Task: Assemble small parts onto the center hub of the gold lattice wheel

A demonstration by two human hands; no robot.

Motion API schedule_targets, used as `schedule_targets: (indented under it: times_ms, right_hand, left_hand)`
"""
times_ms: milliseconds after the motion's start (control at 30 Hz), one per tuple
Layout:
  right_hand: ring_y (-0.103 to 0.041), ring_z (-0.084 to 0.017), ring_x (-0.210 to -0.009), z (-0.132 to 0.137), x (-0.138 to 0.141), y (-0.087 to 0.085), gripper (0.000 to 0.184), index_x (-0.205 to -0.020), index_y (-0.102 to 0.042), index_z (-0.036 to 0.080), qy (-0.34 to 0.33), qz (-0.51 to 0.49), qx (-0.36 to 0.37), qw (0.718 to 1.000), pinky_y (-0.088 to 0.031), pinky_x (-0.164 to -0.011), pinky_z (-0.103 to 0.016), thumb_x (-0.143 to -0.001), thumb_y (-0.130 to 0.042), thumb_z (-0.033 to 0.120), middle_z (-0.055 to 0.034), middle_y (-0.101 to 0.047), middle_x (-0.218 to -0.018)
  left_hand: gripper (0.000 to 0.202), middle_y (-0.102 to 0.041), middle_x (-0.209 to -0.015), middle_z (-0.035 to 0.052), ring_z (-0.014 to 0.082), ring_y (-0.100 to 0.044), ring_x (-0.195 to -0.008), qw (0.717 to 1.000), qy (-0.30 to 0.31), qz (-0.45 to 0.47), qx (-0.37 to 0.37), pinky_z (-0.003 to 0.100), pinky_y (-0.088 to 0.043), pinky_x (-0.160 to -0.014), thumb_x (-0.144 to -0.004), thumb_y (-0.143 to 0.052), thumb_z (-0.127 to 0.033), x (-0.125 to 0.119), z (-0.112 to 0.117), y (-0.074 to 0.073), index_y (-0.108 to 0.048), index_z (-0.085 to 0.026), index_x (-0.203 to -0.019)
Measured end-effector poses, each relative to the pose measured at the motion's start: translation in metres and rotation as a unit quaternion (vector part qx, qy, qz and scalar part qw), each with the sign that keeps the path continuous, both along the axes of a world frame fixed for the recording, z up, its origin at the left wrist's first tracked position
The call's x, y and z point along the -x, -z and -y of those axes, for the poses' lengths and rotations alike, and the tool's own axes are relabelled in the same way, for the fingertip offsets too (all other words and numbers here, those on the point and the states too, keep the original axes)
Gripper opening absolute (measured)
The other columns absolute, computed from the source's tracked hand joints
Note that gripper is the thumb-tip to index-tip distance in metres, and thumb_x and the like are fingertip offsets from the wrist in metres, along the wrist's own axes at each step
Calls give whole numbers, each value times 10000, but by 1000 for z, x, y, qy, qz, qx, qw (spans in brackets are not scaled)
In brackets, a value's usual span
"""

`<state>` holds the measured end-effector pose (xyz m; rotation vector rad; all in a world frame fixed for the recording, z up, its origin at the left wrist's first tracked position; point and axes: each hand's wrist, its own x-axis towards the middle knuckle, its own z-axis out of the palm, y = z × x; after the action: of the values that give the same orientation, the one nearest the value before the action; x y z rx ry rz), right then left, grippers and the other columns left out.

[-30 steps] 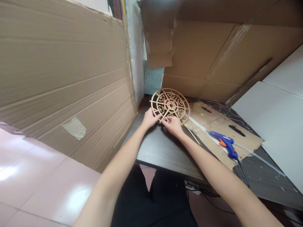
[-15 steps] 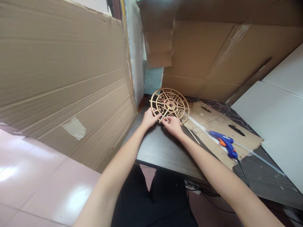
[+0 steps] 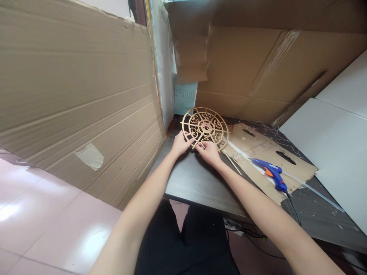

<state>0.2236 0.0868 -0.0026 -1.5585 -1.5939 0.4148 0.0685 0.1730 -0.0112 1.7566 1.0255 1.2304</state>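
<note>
Holding a round gold-coloured lattice wheel (image 3: 205, 128) tilted up near the far end of the dark wooden bench (image 3: 197, 183), you have both hands at its lower edge. Your left hand (image 3: 180, 144) is closed around the rim at the lower left, and your right hand (image 3: 208, 152) is pinched closed on the spoke ends just beside it. Your hands hide whether the wheel's lowest point touches the bench. It looks light and stiff, probably thin laser-cut wood with a painted finish, so it should need little force to carry. The fine scrollwork inside each segment looks like the fragile part, and twisting could snap it. Take hold of the outer rim or the thicker spokes near the central hub, and keep your fingers off the scrolls. The smooth finish may slip a little, so a pinch on two sides of the rim seems safest. Just right of the wheel, a thin pale wooden stick (image 3: 233, 163) lies on a torn brown cardboard sheet (image 3: 258, 147). Farther right on that sheet lies a blue hot glue gun with an orange trigger (image 3: 271, 173), its black power cord (image 3: 294, 214) running off the bench edge.
</note>
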Motion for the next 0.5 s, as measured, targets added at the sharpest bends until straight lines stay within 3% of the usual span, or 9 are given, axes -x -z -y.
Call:
schedule_targets:
  times_ms: [200,500]
  right_hand:
    - [-389,-117,-553,1,1,-1,312,-656,-647,171,-4,-1,3,1000,-290,-569,-269,-801,-587,442,32,-466,-529]
    - [-409,-115,-554,0,0,-1,275,-644,-633,175,-6,1,5,1000,-301,-579,-264,-787,-587,406,30,-491,-535]
  left_hand:
    - [293,-794,-947,82,239,-755,-858,1000,4,7,0,355,-585,-797,-770,-849,-228,0,-1,1,-609,-200,-937]
    - [272,-788,-932,86,243,-744,-833,1000,1,-2,1,360,-568,-785,-786,-833,-220,0,2,-2,-600,-197,-926]
